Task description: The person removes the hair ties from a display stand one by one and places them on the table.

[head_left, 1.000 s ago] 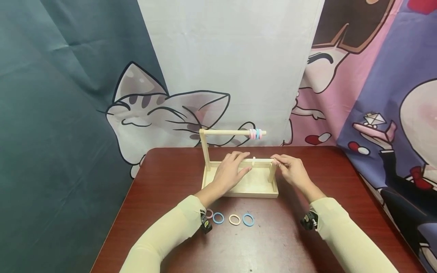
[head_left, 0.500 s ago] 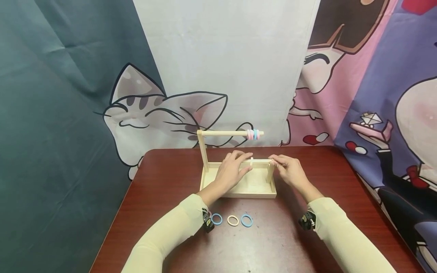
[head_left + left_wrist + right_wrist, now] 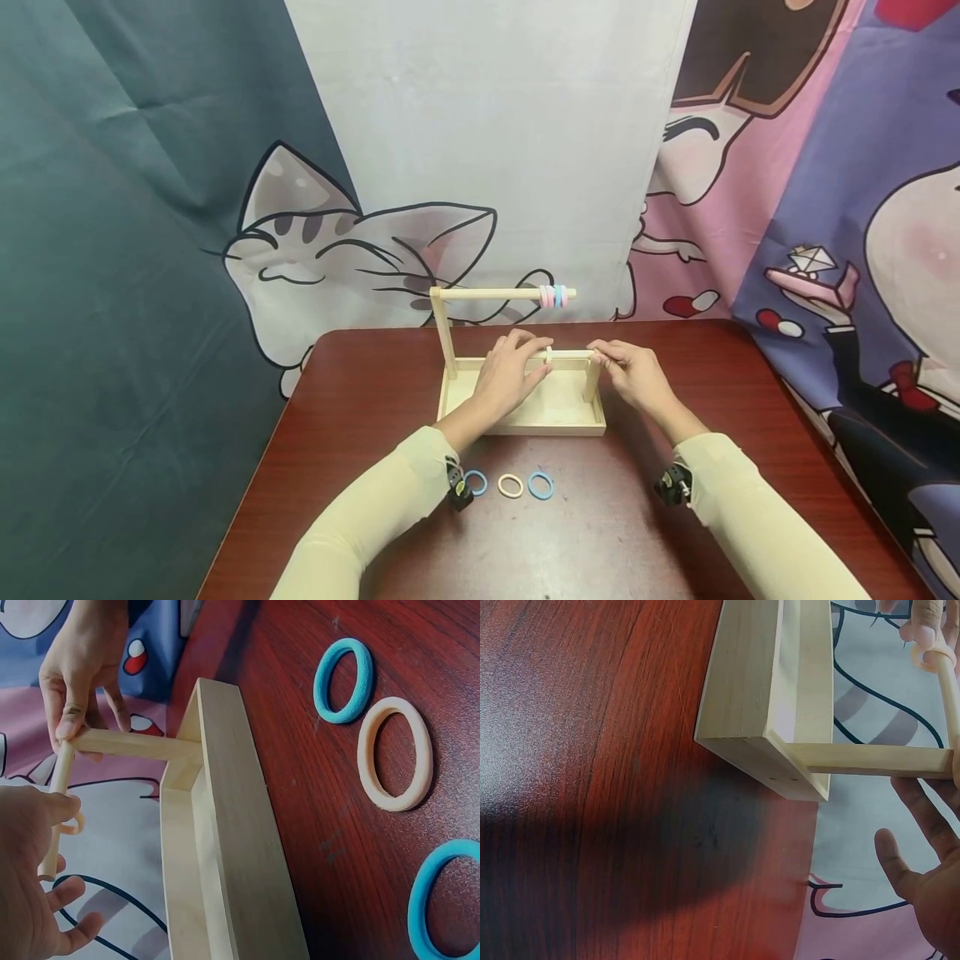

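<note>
A wooden rack with a tray base carries a long upper rod and a shorter, lower one. My left hand is at the lower rod, thumb and fingers pinching a cream ring that encircles this rod. At the rod's other end, my right hand grips where it meets the short post. In the left wrist view, the right hand's thumb presses on that joint. Pink, blue and white rings sit together near the free end of the upper rod.
On the dark red table, in front of the tray, lie a cream ring and blue rings. My left wrist partly covers one blue ring. A printed cloth hangs behind the table.
My left fingers have moved slightly right to the cream ring on the lower rod, and the ring has shifted slightly left. My right hand stays on the post. The head view has drifted a little.
</note>
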Demonstrator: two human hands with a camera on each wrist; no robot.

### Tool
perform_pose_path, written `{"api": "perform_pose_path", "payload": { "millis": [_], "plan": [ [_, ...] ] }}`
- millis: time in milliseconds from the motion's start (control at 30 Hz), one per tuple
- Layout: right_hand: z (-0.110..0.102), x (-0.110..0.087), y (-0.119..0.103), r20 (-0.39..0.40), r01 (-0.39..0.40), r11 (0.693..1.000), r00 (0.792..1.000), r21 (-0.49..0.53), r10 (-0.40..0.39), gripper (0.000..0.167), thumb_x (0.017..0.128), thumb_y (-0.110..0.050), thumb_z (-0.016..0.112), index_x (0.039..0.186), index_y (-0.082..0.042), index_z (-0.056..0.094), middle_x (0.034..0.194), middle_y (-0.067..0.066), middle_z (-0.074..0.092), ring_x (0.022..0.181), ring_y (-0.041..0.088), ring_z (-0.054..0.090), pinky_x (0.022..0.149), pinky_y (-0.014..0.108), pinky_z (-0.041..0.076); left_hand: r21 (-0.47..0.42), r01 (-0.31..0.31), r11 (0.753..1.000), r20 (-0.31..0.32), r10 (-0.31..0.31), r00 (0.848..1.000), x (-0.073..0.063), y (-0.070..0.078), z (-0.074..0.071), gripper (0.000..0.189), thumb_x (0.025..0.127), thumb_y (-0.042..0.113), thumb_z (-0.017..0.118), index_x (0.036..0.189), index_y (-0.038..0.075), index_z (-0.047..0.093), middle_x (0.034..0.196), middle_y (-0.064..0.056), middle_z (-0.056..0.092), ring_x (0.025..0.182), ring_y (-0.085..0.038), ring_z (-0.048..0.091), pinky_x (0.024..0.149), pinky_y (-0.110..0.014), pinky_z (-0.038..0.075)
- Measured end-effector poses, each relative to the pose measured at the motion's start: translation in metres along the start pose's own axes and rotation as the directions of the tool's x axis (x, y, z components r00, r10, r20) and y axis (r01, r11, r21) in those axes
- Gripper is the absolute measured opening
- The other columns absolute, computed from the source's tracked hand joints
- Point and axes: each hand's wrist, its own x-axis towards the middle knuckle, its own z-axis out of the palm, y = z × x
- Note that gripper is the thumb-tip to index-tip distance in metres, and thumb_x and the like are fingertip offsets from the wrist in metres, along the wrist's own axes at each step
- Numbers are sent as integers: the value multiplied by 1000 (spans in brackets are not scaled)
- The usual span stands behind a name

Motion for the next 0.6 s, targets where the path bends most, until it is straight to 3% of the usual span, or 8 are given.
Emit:
{"api": "perform_pose_path", "payload": {
  "millis": [367, 600],
  "plan": [
    [-1, 1, -3, 6, 0, 1000, 1000, 4, 0, 20, 96, 3, 82, 115, -2, 85, 93, 11, 81, 76, 16, 64, 75, 3, 45, -19, 32, 999, -37, -33, 999, -4, -9, -2, 43, 102, 31, 81, 144, 27, 72, 141, -1, 70, 123, -27, 66, 92, -44, 57],
    [-2, 0, -4, -4, 7, 1000, 1000, -6, -7, 20, 95, 3, 82, 114, -3, 85, 87, 9, 78, 72, 13, 60, 70, 7, 44, -32, 43, 999, -51, -44, 998, -8, -17, -6, 43, 101, 31, 82, 143, 26, 73, 141, -2, 70, 122, -27, 66, 96, -45, 58]
  ]
}}
